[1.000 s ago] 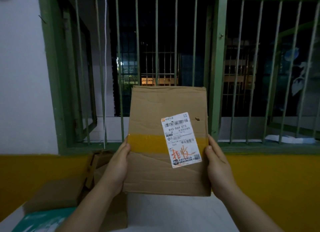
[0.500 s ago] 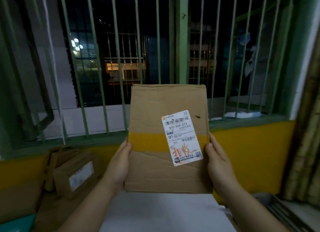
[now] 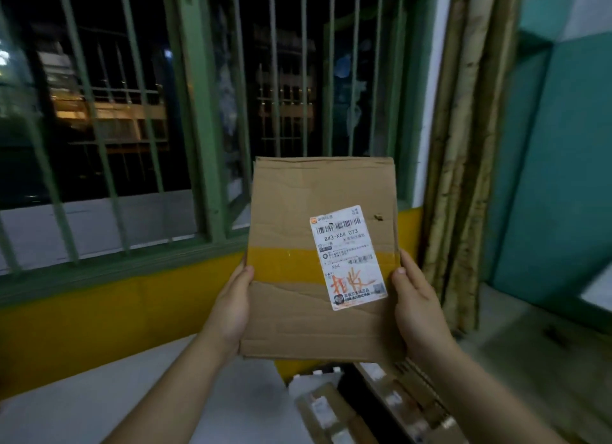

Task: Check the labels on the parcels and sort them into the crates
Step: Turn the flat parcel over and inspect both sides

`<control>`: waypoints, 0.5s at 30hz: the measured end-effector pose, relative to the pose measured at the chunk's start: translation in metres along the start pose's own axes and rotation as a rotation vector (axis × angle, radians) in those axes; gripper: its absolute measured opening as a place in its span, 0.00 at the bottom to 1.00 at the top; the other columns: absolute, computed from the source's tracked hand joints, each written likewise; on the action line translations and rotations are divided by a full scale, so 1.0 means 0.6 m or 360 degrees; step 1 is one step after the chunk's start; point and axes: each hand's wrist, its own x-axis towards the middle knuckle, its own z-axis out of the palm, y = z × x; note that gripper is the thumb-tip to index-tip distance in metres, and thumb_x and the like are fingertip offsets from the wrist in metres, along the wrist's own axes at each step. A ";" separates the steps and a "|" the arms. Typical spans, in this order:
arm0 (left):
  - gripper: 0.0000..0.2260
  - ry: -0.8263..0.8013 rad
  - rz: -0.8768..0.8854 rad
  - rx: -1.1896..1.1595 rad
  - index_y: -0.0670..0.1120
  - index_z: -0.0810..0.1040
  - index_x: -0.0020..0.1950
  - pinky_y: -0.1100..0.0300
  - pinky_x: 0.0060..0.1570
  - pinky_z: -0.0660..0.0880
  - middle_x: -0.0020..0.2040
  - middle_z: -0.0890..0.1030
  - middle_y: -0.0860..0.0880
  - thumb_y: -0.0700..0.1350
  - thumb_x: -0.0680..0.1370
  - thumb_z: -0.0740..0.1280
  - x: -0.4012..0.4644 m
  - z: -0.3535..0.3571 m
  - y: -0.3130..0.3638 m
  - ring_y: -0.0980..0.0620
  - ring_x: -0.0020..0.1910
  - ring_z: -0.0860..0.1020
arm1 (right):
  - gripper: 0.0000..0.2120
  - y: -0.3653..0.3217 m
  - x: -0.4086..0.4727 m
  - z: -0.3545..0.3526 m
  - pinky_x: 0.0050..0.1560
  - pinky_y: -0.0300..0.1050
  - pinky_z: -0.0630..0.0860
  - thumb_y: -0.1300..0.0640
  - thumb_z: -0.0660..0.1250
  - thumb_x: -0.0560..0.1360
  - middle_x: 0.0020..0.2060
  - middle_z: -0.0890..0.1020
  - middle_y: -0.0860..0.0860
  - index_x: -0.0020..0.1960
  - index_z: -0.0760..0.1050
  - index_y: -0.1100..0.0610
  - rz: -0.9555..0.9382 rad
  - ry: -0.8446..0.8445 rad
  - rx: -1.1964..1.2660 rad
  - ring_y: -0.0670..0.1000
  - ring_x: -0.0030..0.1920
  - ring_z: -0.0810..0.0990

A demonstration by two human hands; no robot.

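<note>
Now, parcel [image 3: 318, 261]: you hold it upright in front of you, above the white surface [image 3: 132, 404], before the barred window [image 3: 198, 112].
Left hand [image 3: 231, 307]: your grip is on the parcel's left edge, thumb on the front at the yellow tape [image 3: 281, 264], fingers behind.
Right hand [image 3: 417, 307]: your grip is on the right edge, thumb on the front just beside the label [image 3: 349, 256], fingers out of sight behind.
Label: white, tilted slightly, facing you on the right half; it reads 843-X64 073, with orange handwriting low down.
Below the parcel: blurred cardboard boxes [image 3: 381, 407], possibly in a crate; you cannot tell from this view.
Right side: pale poles [image 3: 463, 145] stand against a teal wall [image 3: 563, 178].
</note>
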 end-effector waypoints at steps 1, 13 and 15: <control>0.10 -0.0022 0.0003 -0.0022 0.60 0.66 0.64 0.58 0.58 0.70 0.53 0.77 0.59 0.50 0.84 0.53 0.004 0.029 -0.009 0.56 0.53 0.76 | 0.17 0.000 0.007 -0.028 0.46 0.28 0.70 0.56 0.54 0.84 0.52 0.77 0.34 0.65 0.63 0.36 0.0008 0.0022 -0.0017 0.32 0.50 0.77; 0.21 -0.0423 -0.0185 0.0055 0.53 0.58 0.77 0.57 0.58 0.70 0.70 0.66 0.55 0.52 0.84 0.52 0.076 0.280 -0.119 0.51 0.67 0.69 | 0.18 0.074 0.091 -0.240 0.68 0.47 0.67 0.56 0.54 0.84 0.66 0.74 0.47 0.70 0.66 0.41 0.0163 0.0379 -0.0182 0.49 0.66 0.72; 0.21 -0.0458 -0.0209 0.0092 0.53 0.57 0.78 0.53 0.66 0.67 0.74 0.64 0.54 0.52 0.84 0.52 0.101 0.322 -0.144 0.49 0.71 0.66 | 0.18 0.096 0.121 -0.270 0.69 0.50 0.67 0.55 0.54 0.84 0.67 0.75 0.47 0.70 0.66 0.40 0.0191 0.0427 -0.0223 0.49 0.67 0.72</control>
